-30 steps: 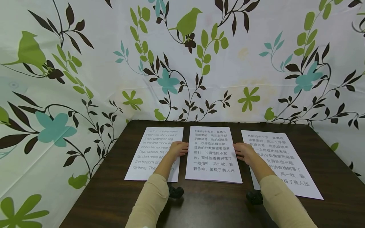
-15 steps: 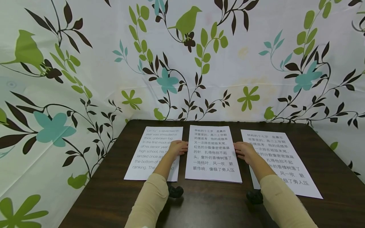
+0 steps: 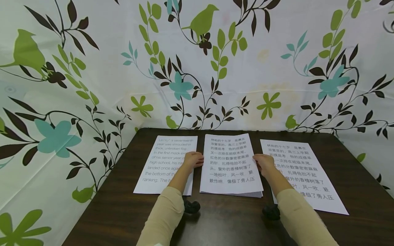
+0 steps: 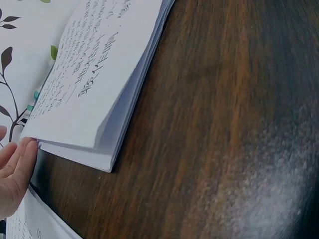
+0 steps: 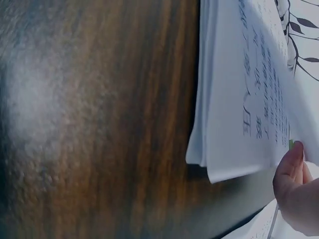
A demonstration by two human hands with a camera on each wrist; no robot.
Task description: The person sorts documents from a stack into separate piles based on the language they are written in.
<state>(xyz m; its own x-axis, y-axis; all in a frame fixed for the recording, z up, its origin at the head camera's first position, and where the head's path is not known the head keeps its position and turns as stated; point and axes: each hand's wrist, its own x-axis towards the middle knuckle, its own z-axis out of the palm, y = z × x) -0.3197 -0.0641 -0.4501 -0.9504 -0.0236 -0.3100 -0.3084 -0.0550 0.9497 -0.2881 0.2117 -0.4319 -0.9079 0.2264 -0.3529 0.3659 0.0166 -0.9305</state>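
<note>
In the head view a stack of printed paper (image 3: 227, 194) lies at the middle of the table, its top sheet (image 3: 228, 164) covered in Chinese text. My right hand (image 3: 265, 164) pinches that sheet's right edge between thumb and fingers, and the sheet bows up off the pile. At the opposite edge, my left hand (image 3: 193, 160) holds the sheet with its fingertips. The left wrist view shows a gap under the top sheet (image 4: 99, 114), beside the left fingers (image 4: 25, 159). From the right wrist, the near corner of the sheet (image 5: 234, 149) stands clear of the pages beneath.
A page in English (image 3: 154, 171) lies to the left, partly under my left forearm. On the right another Chinese page (image 3: 323, 191) lies slanted. Dark wood table (image 3: 227, 222) extends in front, and a patterned cloth (image 3: 240, 68) hangs behind the far edge.
The top sheet has risen from the stack and shifted slightly right, baring the pages under its lower right corner. My right fingers have closed on its edge. The side pages lie where they were.
</note>
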